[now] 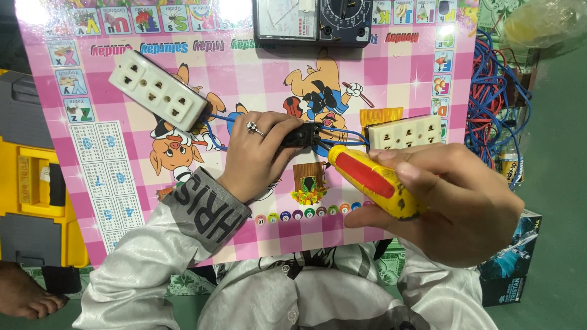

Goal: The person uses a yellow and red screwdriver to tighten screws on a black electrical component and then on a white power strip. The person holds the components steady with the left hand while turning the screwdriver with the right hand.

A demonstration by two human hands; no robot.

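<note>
My left hand [257, 156], a ring on one finger, pinches a small black electrical part [301, 135] with blue wires running out of it, on a pink cartoon-printed board [122, 159]. My right hand [449, 205] grips a screwdriver with a yellow and red handle [373, 180], its front end pointed at the black part. One white socket strip [159, 90] lies upper left of my left hand. A second white socket block [408, 132] lies just above my right hand.
An analogue multimeter [315, 21] rests at the board's top edge. A tangle of blue and red wires [495, 104] lies at the right. A yellow and grey tool case [30, 195] stands at the left. A dark printed box [510, 263] sits lower right, a bare foot [24, 296] lower left.
</note>
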